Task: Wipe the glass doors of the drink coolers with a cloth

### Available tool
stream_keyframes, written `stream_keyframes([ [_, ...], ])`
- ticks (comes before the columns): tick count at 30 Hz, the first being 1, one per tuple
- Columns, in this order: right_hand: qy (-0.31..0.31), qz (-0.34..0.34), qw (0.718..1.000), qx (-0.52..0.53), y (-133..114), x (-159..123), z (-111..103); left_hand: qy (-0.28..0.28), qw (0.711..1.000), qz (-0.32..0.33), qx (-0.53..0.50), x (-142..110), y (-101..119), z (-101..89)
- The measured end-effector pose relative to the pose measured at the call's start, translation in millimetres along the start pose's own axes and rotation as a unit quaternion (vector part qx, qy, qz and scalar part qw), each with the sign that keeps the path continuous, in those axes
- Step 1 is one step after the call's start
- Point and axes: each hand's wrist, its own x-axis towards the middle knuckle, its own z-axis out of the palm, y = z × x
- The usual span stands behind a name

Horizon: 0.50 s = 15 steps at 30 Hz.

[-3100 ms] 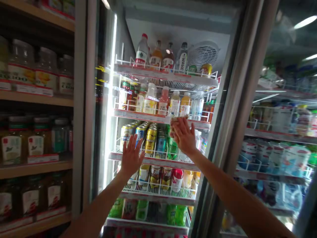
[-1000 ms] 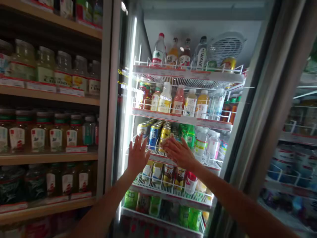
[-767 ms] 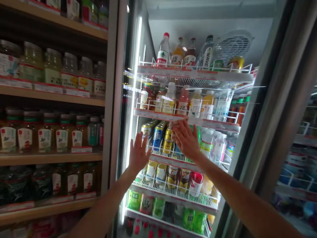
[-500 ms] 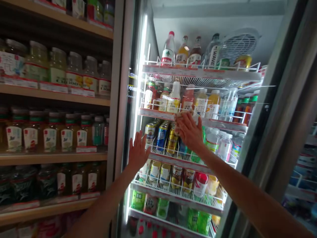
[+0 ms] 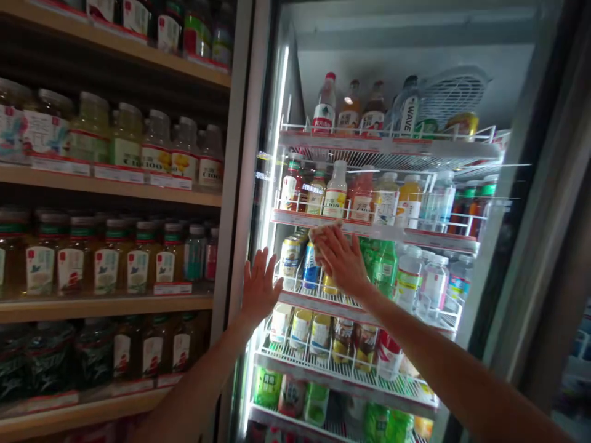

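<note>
A glass-fronted drinks fridge stands before me, with bottles and cans behind its glass door (image 5: 415, 55). My right hand (image 5: 339, 258) presses a pale, crumpled cloth (image 5: 318, 232) to the glass, fingers over it, in front of the canned drinks. A blue can (image 5: 311, 266) shows just left of that hand; a gold can (image 5: 329, 285) is partly hidden below it. Near the door's left edge, my left hand (image 5: 261, 286) is raised with its fingers spread, holding nothing. Its palm faces the glass; whether it touches is unclear.
To the left, wooden shelves (image 5: 115, 303) carry rows of bottled drinks. The metal door frame (image 5: 244, 123) separates them from the fridge. Inside, wire racks (image 5: 341, 224) hold bottles, and a white round grille (image 5: 457, 89) sits at the top.
My right hand has slid left with the cloth across the glass, toward the blue can. My left hand stays near the door's left edge. The camera view has shifted slightly.
</note>
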Motion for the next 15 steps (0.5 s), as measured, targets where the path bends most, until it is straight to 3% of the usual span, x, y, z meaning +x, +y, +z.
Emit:
stream_keyframes([
  [2,-0.026,-0.076,0.997,0.022,-11.8,-1.3,3.9,0.005,1.0,0.002,0.001,1.2,-7.7,-0.5],
  [4,-0.03,-0.096,0.995,0.029,-16.4,5.9,6.8,0.013,1.0,0.001,0.0,2.0,-16.7,-1.6],
  [9,0.026,0.042,0.999,0.005,-23.9,39.7,16.4,0.017,1.0,-0.011,0.003,-1.1,-34.2,-6.5],
  [13,-0.02,-0.09,0.995,0.046,-55.2,41.8,25.9,0.014,1.0,-0.017,0.009,-9.3,-46.2,-14.0],
  [15,-0.029,-0.102,0.992,0.062,-63.2,48.8,28.0,0.004,1.0,-0.024,0.006,-13.0,-53.8,-18.8],
])
